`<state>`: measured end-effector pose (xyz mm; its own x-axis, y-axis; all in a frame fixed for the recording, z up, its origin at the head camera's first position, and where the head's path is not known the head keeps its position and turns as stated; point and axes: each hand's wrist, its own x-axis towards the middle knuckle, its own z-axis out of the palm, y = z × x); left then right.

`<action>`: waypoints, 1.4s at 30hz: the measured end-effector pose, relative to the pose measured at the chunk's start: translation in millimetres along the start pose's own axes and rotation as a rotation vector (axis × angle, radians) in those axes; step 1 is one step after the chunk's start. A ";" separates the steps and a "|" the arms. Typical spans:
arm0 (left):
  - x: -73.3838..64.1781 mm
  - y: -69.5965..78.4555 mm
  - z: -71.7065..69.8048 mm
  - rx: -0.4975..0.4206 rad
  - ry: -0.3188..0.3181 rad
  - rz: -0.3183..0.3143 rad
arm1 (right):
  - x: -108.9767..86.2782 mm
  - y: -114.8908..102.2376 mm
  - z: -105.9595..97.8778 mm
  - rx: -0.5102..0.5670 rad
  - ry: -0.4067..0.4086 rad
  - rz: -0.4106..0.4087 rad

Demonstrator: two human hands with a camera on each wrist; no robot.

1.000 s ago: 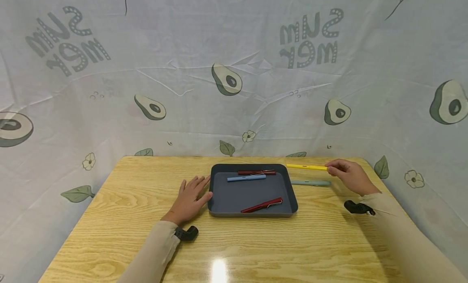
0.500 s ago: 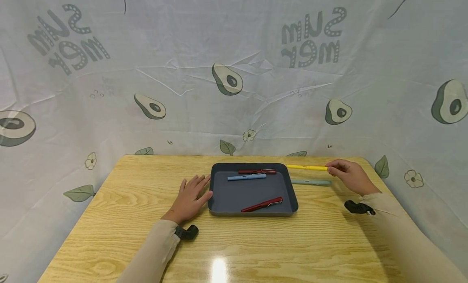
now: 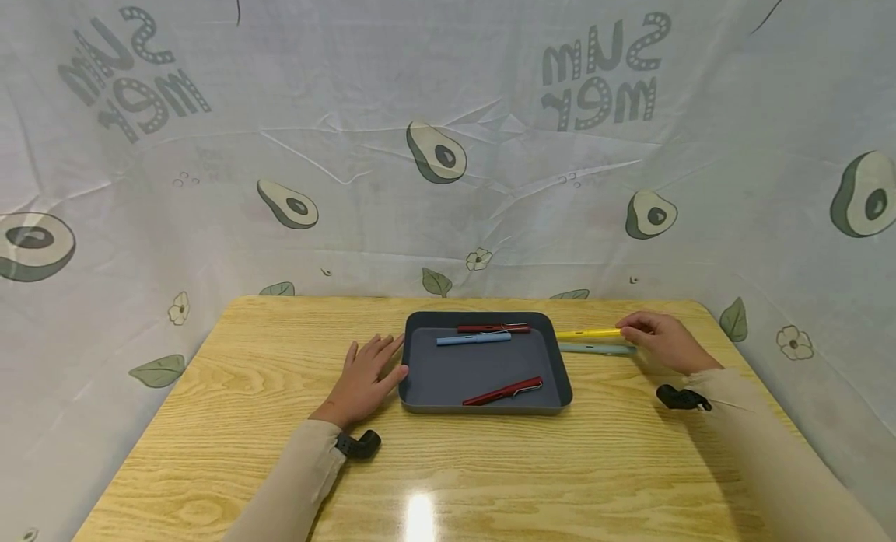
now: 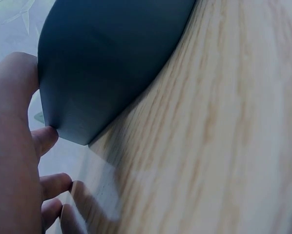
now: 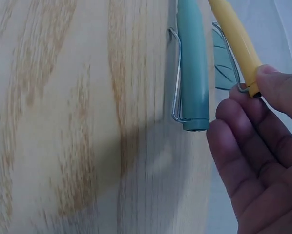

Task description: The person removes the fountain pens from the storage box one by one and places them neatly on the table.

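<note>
My right hand pinches the capped end of a yellow pen between thumb and fingers; a metal clip runs along its cap. Just in front of it, a teal pen lies on the table, right of the dark grey tray. In the head view, the yellow pen reaches left to the tray's right side. My left hand lies at the tray's left side, fingers spread and thumb at the rim. Inside the tray are a light blue pen, a dark red pen behind it and another red pen in front.
The wooden table ends at a pale curtain with avocado prints along the back and sides. A bright light reflection shows on the table near the front. Each wrist wears a black camera band.
My right hand has moved slightly left and nearer to me, bringing the yellow pen down close to the teal one. My left hand stays at the tray's side.
</note>
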<state>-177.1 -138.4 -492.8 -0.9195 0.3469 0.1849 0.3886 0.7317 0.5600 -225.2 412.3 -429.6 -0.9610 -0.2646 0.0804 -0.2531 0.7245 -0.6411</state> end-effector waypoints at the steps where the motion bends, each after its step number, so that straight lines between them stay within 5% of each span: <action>1: 0.3 0.1 -0.5 0.006 -0.009 -0.007 | 0.8 0.4 0.4 -0.003 -0.009 0.009; 12: 1.4 -0.7 -3.4 0.011 -0.032 -0.019 | 9.3 14.3 9.5 -0.123 -0.086 0.017; 28: 1.1 0.5 -3.6 0.007 -0.034 -0.018 | 11.6 16.4 11.1 -0.169 -0.076 0.014; 42: -0.6 0.0 -0.8 -0.005 -0.030 -0.017 | 2.1 -7.1 -7.6 -0.145 -0.033 -0.036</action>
<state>-176.6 -139.0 -492.3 -0.9239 0.3518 0.1506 0.3722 0.7347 0.5672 -226.3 411.4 -419.1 -0.9475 -0.3108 0.0750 -0.3029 0.7977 -0.5215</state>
